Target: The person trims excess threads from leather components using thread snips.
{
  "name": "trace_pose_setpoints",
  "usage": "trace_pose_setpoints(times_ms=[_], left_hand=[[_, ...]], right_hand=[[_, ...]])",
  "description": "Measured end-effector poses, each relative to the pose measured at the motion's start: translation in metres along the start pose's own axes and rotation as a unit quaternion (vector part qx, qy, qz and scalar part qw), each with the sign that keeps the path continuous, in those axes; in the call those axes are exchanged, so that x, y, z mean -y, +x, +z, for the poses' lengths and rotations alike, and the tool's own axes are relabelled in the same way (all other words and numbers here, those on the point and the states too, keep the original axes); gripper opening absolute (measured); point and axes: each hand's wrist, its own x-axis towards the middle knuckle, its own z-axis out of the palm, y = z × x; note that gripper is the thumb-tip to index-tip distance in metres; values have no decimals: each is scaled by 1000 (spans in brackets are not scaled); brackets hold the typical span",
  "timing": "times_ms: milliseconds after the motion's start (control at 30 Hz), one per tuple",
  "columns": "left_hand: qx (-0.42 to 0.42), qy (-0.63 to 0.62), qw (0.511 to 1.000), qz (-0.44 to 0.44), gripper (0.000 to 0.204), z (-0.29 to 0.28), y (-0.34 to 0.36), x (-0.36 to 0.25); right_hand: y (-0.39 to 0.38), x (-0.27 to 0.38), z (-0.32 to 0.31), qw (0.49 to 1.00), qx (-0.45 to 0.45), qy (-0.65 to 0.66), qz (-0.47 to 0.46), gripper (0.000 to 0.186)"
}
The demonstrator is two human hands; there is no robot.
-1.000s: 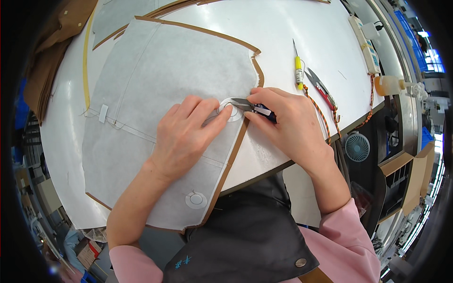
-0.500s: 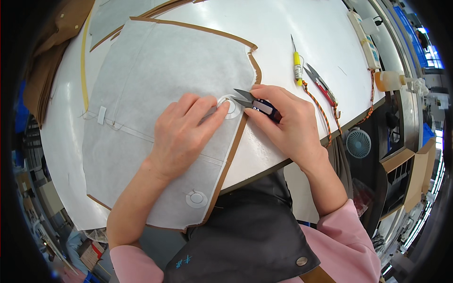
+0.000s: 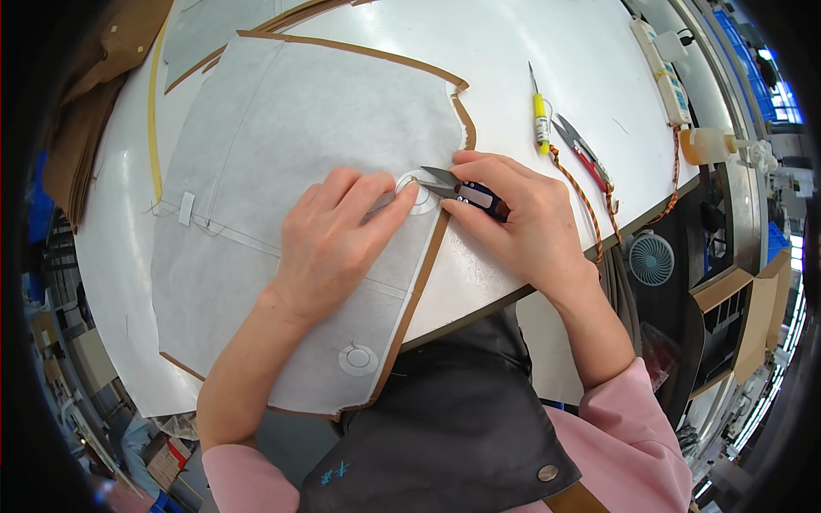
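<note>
A pale grey panel (image 3: 239, 154) with brown edging lies on the white table (image 3: 470, 291). My left hand (image 3: 329, 239) rests on it, fingers curled, with its fingertips at a white ring patch (image 3: 421, 203); what they pinch is too small to make out. My right hand (image 3: 534, 222) holds dark-handled thread snips (image 3: 477, 195), their pointed blades over that ring beside my left fingertips. A second round patch (image 3: 358, 359) is on the panel's lower part. To the right lie a yellow-handled pointed tool (image 3: 540, 120) and red-handled scissors (image 3: 581, 150), both on cords.
Brown panels (image 3: 94, 145) hang at the left edge, beside a yellow strip (image 3: 156, 111). More edged panels (image 3: 205, 30) lie behind. At the right are a power strip (image 3: 663, 77), a bottle (image 3: 705, 145), a small fan (image 3: 651, 257) and an open carton (image 3: 744, 316).
The snips' blades spread apart and rose slightly by half a second ago; now they are a little closer together. My left hand stays nearly still at the ring.
</note>
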Motion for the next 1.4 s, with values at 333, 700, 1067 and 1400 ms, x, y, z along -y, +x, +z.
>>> trace_pose_setpoints(times_ms=[333,700,1067,1400], left_hand=[[3,4,1000,-1,36,-1,1,-1],[0,-23,1000,-16,32,1,1,-1],[56,-197,963,-173,9,0,20,9],[44,-210,959,-184,7,1,23,6]], right_hand=[[6,2,-3,999,10,-47,-24,26],[14,-8,5,959,-52,242,141,28],[-7,-1,11,993,-38,96,51,26],[-1,2,14,999,-49,15,3,16]])
